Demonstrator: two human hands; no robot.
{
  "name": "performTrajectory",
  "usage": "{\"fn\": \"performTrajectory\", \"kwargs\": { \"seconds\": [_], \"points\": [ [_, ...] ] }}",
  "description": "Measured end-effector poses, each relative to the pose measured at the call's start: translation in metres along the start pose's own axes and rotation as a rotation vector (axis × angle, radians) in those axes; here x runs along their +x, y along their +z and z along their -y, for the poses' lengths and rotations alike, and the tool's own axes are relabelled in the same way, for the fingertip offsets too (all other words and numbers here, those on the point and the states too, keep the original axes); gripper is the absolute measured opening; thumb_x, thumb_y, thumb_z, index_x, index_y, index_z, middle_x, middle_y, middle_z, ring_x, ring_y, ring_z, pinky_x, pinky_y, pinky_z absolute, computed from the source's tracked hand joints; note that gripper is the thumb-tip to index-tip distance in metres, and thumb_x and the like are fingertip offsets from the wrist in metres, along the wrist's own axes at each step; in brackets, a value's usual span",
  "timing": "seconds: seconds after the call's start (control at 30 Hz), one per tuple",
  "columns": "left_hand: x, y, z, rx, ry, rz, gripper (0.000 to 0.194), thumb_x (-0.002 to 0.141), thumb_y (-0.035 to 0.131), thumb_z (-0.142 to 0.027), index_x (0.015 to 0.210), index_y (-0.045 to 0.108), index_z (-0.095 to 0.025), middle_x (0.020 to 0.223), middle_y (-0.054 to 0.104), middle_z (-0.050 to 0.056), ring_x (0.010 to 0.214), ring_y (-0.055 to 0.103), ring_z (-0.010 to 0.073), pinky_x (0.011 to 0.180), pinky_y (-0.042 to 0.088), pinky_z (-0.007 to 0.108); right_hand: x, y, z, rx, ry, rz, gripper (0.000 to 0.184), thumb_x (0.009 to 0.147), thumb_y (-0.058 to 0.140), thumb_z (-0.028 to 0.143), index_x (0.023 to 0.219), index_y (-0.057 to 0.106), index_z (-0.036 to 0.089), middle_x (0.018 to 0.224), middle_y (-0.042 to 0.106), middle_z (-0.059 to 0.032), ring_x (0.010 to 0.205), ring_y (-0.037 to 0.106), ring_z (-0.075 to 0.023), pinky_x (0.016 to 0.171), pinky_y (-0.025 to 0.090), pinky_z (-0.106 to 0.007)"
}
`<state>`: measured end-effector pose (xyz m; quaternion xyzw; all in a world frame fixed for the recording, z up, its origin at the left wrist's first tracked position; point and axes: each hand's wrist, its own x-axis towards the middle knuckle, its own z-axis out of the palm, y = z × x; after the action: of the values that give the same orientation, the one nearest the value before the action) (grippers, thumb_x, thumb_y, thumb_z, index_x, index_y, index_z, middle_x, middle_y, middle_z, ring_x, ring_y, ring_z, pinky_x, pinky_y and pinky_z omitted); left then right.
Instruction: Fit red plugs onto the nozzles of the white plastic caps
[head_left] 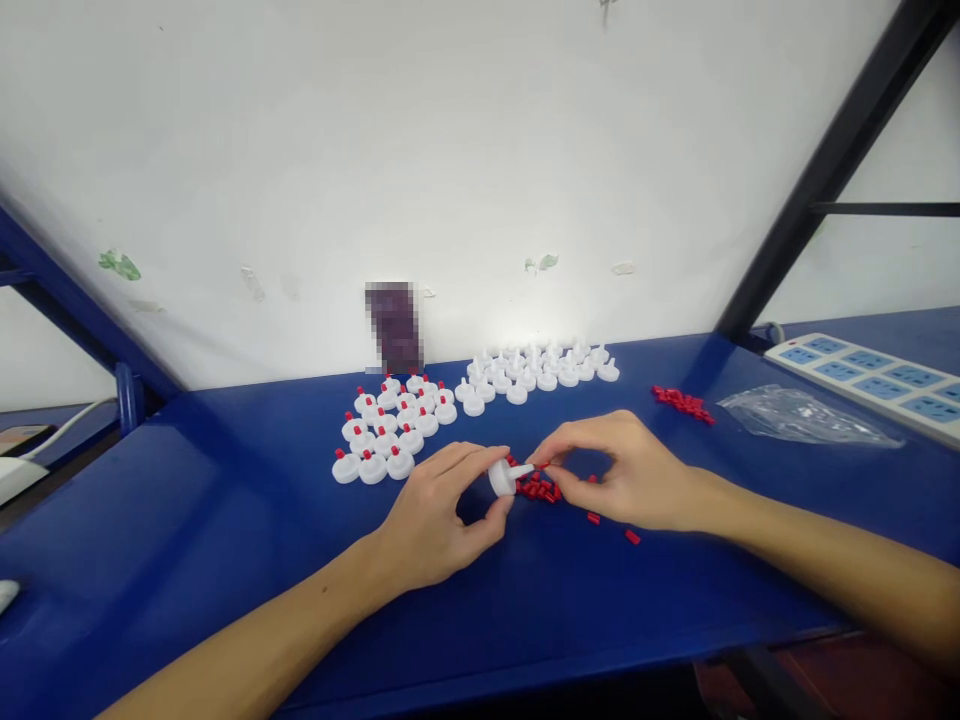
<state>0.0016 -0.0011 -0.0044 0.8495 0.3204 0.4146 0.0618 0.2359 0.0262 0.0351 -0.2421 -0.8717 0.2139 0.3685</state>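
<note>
My left hand (442, 510) grips a white nozzle cap (502, 478) by its round base, tilted so the spout points right. Between thumb and index finger, my right hand (622, 470) pinches a small red tip cap (543, 466) at the end of that spout. Whether the red cap touches the spout, I cannot tell. Below and between the hands lies a pile of loose red tip caps (538, 489). At left stands a group of white nozzle caps with red tips (385, 443). Farther back are white nozzle caps with bare spouts (547, 379).
A second pile of red caps (682, 404) lies at right, beside a clear plastic bag (806, 415). A long power strip (874, 375) is at the far right. A blurred dark rectangle (396, 328) stands against the wall. Everything rests on a blue table (225, 500).
</note>
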Motion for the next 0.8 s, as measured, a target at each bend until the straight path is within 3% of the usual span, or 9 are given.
{"fn": "performTrajectory", "kwargs": {
  "seconds": [0.2,0.4,0.53,0.6,0.7,0.8],
  "points": [
    [0.0,-0.001,0.001,-0.004,0.023,0.023,0.037,0.087,0.062,-0.016,0.124,0.059,-0.017,0.101,0.069,0.008,0.09,0.065,0.0195,0.081,0.055,0.034,0.0,0.001,-0.006,0.049,-0.022,0.015,0.014,0.092,0.061,0.02,0.098,0.073,0.016,0.086,0.077,-0.0045,0.072,0.072,-0.0136,0.065,0.056,-0.022],
    [-0.001,-0.002,-0.001,0.009,0.036,0.027,0.033,0.089,0.059,-0.018,0.122,0.06,-0.015,0.096,0.069,0.008,0.085,0.064,0.0197,0.077,0.054,0.034,-0.001,-0.001,-0.008,0.046,-0.091,0.089,0.014,0.093,0.061,0.02,0.1,0.072,0.016,0.083,0.076,-0.0035,0.063,0.068,-0.0114,0.058,0.053,-0.021],
    [0.0,-0.003,-0.001,-0.005,0.04,0.052,0.032,0.091,0.059,-0.019,0.123,0.059,-0.016,0.097,0.068,0.009,0.085,0.063,0.0192,0.077,0.054,0.033,-0.002,0.002,-0.013,-0.008,-0.121,0.07,0.014,0.094,0.061,0.022,0.101,0.072,0.016,0.098,0.073,-0.009,0.09,0.068,-0.0165,0.073,0.055,-0.026],
    [0.0,-0.004,-0.001,-0.016,0.04,0.064,0.033,0.092,0.058,-0.02,0.124,0.057,-0.017,0.1,0.068,0.009,0.088,0.063,0.0195,0.079,0.053,0.033,-0.003,0.004,-0.015,-0.06,-0.125,0.051,0.016,0.094,0.061,0.025,0.102,0.072,0.015,0.09,0.071,-0.0087,0.089,0.065,-0.0175,0.072,0.053,-0.027],
    [0.0,-0.006,-0.001,-0.02,0.035,0.1,0.029,0.094,0.055,-0.023,0.122,0.058,-0.017,0.093,0.065,0.007,0.083,0.061,0.0192,0.076,0.051,0.033,-0.004,0.006,-0.017,-0.102,-0.143,0.081,0.017,0.095,0.061,0.028,0.101,0.072,0.016,0.06,0.06,0.0007,0.064,0.055,-0.0135,0.067,0.048,-0.028],
    [-0.001,-0.009,-0.001,-0.034,0.01,0.188,0.025,0.099,0.049,-0.031,0.118,0.058,-0.017,0.08,0.06,0.003,0.071,0.056,0.017,0.067,0.047,0.03,-0.006,0.009,-0.016,-0.069,-0.133,0.141,0.017,0.095,0.06,0.026,0.099,0.072,0.015,0.052,0.054,0.0045,0.055,0.051,-0.0106,0.061,0.044,-0.024]
  ]
}}
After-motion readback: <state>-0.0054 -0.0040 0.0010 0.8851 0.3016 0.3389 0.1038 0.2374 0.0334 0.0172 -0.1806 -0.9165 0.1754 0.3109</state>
